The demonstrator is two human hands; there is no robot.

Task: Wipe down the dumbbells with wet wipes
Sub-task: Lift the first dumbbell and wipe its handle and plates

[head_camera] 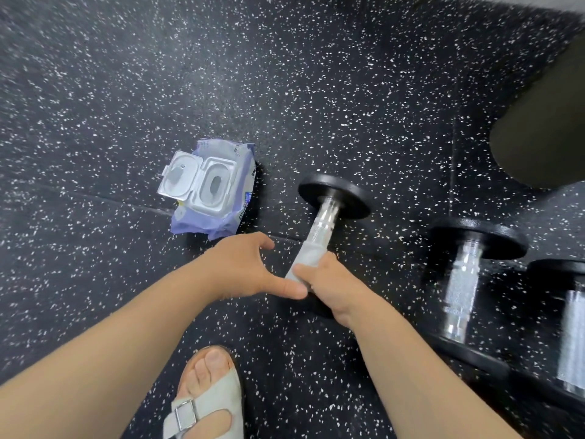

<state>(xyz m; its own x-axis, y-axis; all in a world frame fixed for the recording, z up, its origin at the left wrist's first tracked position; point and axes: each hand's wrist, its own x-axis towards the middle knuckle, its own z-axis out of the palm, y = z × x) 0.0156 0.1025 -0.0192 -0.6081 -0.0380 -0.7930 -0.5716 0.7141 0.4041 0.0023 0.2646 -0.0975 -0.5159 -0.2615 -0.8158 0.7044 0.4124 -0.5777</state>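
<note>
On the black rubber floor (95, 90), flecked with white, a wet-wipe pack (210, 188) is laid at the left. It is a soft, crinkled lilac pouch with a rigid white flip lid, which is left swung open so that a sheet can be drawn with one pull. It is kept just beside the work, within reach.

The left hand (243, 264) is held close to the handle with its fingers loosely curved. Nothing is seen inside them, and only the thumb is laid against the lower end of the wet wipe (305, 259), probably to keep the sheet from slipping. Below it a foot in a pale buckled sandal (205, 397) is planted.

The wipe – thin, damp, whitish – is wrapped round the handle of the nearest dumbbell (329, 213) and clenched there by the right hand (329, 289), so the whole circumference can be rubbed at once. The handle is bright knurled metal; the far head is a matte black disc, and the near head is largely hidden under the hands.

Further right a second dumbbell (465, 280) and a third dumbbell (573, 327) of the same pattern are lined up, judged still to be wiped. A dark rounded shape (544, 122) at the upper right cannot be identified.
</note>
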